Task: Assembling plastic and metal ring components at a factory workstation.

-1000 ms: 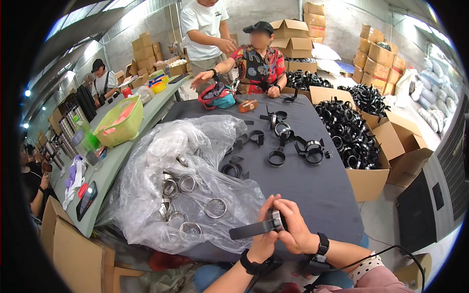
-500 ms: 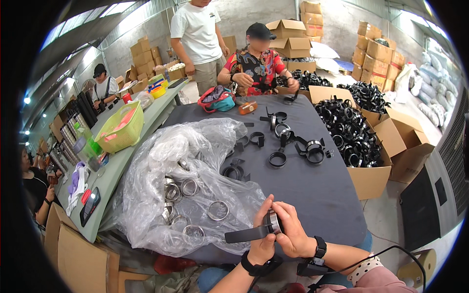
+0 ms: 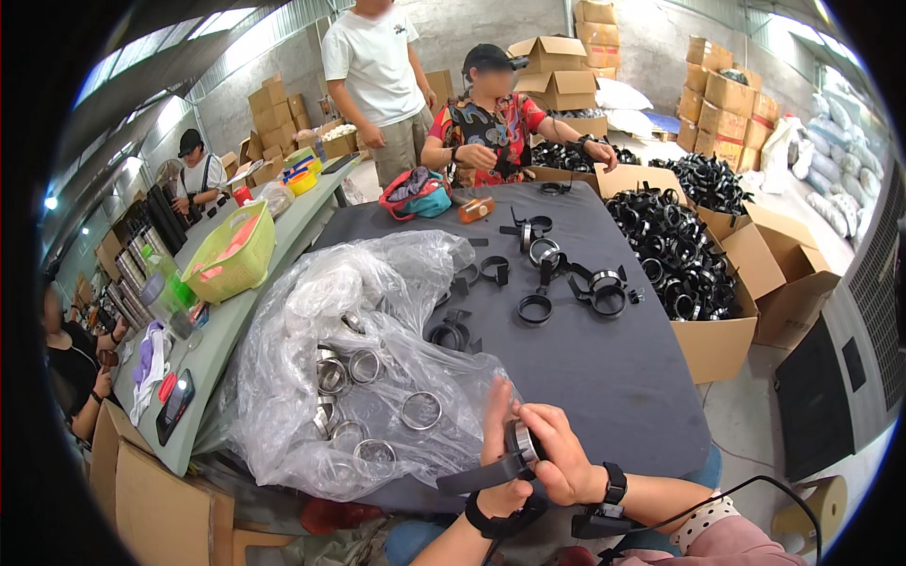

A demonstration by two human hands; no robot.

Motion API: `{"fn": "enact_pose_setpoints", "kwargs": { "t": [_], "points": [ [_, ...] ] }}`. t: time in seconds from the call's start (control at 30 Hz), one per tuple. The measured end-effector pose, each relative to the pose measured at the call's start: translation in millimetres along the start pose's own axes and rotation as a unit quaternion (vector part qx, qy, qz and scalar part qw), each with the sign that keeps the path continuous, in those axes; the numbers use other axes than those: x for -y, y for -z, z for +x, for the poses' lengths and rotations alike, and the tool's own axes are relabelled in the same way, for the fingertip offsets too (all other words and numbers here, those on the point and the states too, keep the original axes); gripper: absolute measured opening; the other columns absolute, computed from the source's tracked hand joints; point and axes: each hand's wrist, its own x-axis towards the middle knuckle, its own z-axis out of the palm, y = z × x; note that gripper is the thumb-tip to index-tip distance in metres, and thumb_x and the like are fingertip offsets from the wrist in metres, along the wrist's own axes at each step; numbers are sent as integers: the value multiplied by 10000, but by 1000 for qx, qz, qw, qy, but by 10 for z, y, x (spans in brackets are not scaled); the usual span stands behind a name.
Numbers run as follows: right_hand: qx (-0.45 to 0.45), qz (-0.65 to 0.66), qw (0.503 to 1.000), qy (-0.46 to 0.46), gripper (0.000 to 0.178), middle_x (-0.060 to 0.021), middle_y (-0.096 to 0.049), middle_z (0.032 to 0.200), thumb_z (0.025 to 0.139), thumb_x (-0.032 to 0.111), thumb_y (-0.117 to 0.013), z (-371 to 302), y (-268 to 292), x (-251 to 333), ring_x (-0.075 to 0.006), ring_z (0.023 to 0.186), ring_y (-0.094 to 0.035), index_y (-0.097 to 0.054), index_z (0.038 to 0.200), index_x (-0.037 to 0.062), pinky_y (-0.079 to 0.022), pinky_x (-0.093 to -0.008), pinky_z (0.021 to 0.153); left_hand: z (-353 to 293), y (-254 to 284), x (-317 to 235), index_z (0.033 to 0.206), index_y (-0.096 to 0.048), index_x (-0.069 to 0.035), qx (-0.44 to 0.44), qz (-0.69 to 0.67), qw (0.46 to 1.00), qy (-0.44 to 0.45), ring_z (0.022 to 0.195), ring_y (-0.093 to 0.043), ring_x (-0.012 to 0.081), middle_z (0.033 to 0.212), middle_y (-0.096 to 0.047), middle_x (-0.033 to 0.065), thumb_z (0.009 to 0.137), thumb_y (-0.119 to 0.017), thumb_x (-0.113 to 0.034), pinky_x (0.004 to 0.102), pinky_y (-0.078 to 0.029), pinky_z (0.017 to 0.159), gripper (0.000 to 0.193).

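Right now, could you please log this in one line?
right hand: gripping black-strapped ring | left hand: extended alongside | metal rings: amid clear plastic

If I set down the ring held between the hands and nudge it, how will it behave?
The ring probably won't roll far: the black tab juts out and should catch. Its metal looks smooth and shiny, so it may feel slippery. The tab likely flexes, since it looks thin and curved.

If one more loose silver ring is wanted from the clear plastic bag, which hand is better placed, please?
Probably the left hand: it is nearer to the clear plastic bag and stretched open, while the right hand is curled against the black-strapped ring. But that piece sits between both hands.
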Motion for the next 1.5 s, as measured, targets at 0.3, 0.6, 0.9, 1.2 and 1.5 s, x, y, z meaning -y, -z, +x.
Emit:
{"fn": "enact_pose_setpoints", "kwargs": {
  "t": [0.3,0.6,0.9,1.2,1.5],
  "points": [
    [99,36,994,-3,807,-305,-210,1511,922,462,-435,184,94,73,-474,1410,-187,-198,1462,-88,-171,-524,1142,35,77,-71,1486,-223,40,23,120,987,-102,1454,-135,373,1551,-159,258,772,-479,-803,492,-141,1157,1134],
    [119,52,992,5,1071,-310,-75,1548,879,743,-329,266,125,35,-458,1447,-53,-54,1485,-96,-72,-530,1161,-33,-11,-11,1508,-214,-13,31,127,987,-93,1456,-72,424,1550,-84,298,770,-492,-800,547,-165,1137,1114],
    [99,111,989,-1,1084,-316,-83,1545,873,760,-285,126,4,62,-456,1448,-56,-75,1474,-118,-68,-536,1160,-175,-171,83,1500,-280,-79,-32,27,987,-154,1462,-44,413,1555,-89,287,798,-526,-742,543,-161,1141,997],
    [87,105,990,46,1050,-288,-126,1551,855,750,-355,-10,-55,344,-445,1446,-102,-158,1489,-64,-76,-553,1154,-541,-217,26,1486,-305,-66,4,31,997,-66,1461,-70,409,1557,-103,278,817,-508,-728,517,-152,1150,963],
    [43,214,956,-194,950,-265,-179,1521,862,577,-516,-13,-97,-117,-395,1419,-200,-161,1482,-49,-177,-469,1153,-143,-90,88,1467,-335,-41,-31,37,998,33,1456,-138,376,1554,-140,267,848,-440,-730,469,-152,1158,932]
  ]
}}
